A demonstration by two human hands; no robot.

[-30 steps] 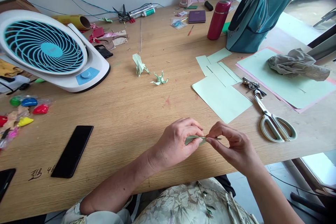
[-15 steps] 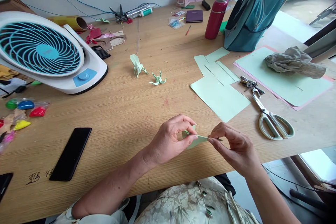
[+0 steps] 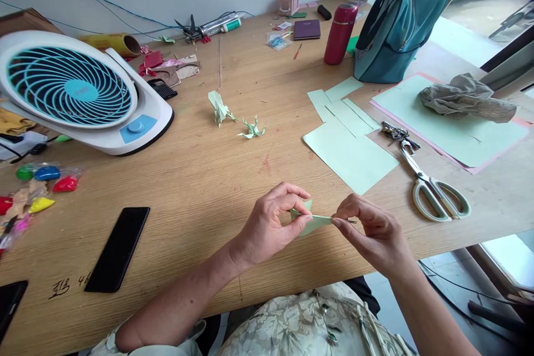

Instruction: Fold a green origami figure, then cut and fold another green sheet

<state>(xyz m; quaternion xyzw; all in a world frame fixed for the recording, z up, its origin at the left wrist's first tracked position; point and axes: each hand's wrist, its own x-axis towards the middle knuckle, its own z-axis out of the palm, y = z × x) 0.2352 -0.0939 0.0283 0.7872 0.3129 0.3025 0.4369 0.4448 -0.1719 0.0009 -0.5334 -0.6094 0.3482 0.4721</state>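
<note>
Between my two hands, just above the near edge of the table, is a small folded piece of pale green paper (image 3: 319, 223). My left hand (image 3: 277, 221) pinches its left part between thumb and fingers. The thumb and forefinger of my right hand (image 3: 369, 231) are closed on its narrow right end, where a thin dark tip pokes out. Beyond my hands stand two folded green paper figures, a larger one (image 3: 219, 108) and a smaller spiky one (image 3: 252, 128). Flat sheets of green paper (image 3: 350, 153) lie past my right hand, partly overlapping.
White-handled scissors (image 3: 440, 197) with keys (image 3: 396, 133) lie to the right. A black phone (image 3: 118, 249) is at the left, near a fan (image 3: 144, 122). Toward the back stand a red flask (image 3: 341, 33) and a teal backpack (image 3: 387, 39). Crumpled cloth (image 3: 467, 99) rests on larger sheets.
The view has shifted slightly, so the fan and phone sit a little further right and lower. Both hands keep their pinch on the folded paper, with hardly any movement.
</note>
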